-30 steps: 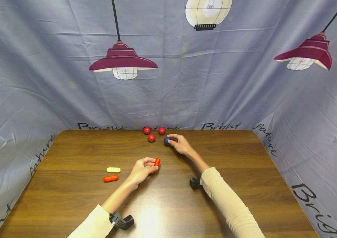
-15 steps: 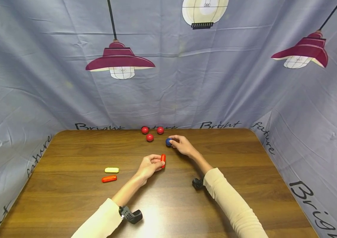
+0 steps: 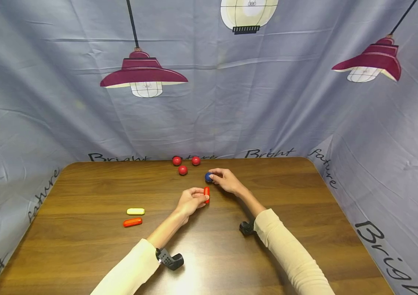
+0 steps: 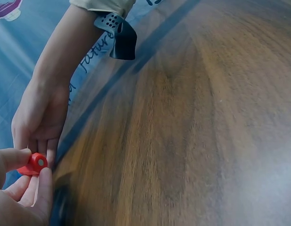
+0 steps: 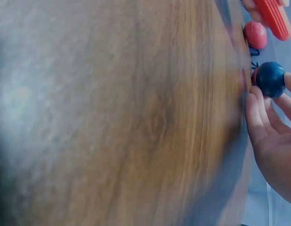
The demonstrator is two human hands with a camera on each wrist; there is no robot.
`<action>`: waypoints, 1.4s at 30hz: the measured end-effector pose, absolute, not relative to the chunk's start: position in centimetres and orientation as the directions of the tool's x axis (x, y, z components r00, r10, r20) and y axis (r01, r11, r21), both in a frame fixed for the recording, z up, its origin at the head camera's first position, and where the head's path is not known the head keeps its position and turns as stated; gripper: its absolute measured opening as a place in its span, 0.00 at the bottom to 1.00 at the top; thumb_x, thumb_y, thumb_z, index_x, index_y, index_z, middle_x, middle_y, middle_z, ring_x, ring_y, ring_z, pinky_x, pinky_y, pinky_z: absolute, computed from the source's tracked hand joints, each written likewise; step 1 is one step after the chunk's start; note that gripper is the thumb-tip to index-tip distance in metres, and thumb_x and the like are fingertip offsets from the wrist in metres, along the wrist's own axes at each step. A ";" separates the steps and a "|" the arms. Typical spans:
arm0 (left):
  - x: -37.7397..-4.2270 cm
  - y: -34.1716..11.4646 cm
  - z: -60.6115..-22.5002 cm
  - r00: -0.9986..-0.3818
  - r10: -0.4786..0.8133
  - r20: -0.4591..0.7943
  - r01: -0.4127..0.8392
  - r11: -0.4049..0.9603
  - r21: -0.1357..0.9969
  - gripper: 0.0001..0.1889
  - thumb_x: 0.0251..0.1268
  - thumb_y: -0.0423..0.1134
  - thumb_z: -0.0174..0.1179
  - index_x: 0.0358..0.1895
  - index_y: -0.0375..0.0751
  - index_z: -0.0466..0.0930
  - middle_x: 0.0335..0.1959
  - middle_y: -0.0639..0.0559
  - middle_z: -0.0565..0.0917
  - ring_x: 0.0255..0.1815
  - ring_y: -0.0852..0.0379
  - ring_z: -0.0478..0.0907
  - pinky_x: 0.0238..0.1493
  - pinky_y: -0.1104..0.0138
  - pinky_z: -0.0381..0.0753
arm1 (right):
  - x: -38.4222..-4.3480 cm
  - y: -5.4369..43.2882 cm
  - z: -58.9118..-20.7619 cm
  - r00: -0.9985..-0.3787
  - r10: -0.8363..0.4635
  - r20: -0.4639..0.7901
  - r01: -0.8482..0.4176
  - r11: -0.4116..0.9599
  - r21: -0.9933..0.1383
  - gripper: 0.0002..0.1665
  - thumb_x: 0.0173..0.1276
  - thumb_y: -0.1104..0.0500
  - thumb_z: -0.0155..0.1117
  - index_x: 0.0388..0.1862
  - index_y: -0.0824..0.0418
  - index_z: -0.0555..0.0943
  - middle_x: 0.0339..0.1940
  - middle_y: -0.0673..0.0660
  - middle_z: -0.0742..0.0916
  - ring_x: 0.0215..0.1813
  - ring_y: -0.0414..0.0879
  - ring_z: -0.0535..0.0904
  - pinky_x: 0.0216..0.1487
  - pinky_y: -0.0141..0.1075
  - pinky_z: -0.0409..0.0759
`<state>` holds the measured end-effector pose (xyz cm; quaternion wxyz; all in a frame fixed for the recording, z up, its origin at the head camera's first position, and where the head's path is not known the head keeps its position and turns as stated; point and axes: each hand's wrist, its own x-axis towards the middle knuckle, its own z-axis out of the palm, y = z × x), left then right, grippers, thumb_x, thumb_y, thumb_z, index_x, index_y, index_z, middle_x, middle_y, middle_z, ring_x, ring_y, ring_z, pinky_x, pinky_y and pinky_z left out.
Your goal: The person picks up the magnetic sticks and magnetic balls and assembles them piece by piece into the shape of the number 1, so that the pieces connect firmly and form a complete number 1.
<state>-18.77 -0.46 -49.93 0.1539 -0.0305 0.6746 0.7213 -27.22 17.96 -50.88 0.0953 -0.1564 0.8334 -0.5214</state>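
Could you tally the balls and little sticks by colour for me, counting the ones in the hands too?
Red balls: 3
Blue ball, in the right hand: 1
Red sticks, one of them in the left hand: 2
Yellow stick: 1
Total: 7
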 end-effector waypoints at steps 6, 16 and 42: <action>-19.2 0.2 -50.3 -0.952 0.169 -0.255 -0.265 -0.043 0.963 0.14 0.66 0.25 0.62 0.52 0.22 0.77 0.35 0.46 0.84 0.35 0.58 0.82 0.45 0.64 0.85 | -27.0 18.4 -50.8 -0.935 -0.354 -0.010 -0.119 0.340 -0.933 0.18 0.75 0.67 0.58 0.58 0.79 0.74 0.52 0.71 0.83 0.49 0.59 0.82 0.51 0.49 0.83; -19.7 1.0 -50.4 -0.953 0.171 -0.248 -0.257 -0.029 0.966 0.16 0.66 0.25 0.62 0.54 0.21 0.76 0.38 0.42 0.85 0.36 0.58 0.82 0.47 0.62 0.85 | -26.7 19.4 -50.5 -0.920 -0.389 -0.041 -0.113 0.366 -0.924 0.18 0.76 0.66 0.56 0.60 0.75 0.76 0.55 0.67 0.83 0.51 0.51 0.81 0.52 0.41 0.83; -20.9 2.9 -50.8 -0.949 0.168 -0.266 -0.280 -0.066 0.958 0.15 0.67 0.25 0.61 0.53 0.19 0.76 0.46 0.31 0.84 0.40 0.54 0.83 0.47 0.62 0.85 | -27.0 20.4 -50.7 -0.914 -0.399 -0.067 -0.094 0.370 -0.924 0.20 0.77 0.66 0.54 0.63 0.74 0.75 0.61 0.67 0.80 0.54 0.52 0.80 0.51 0.39 0.82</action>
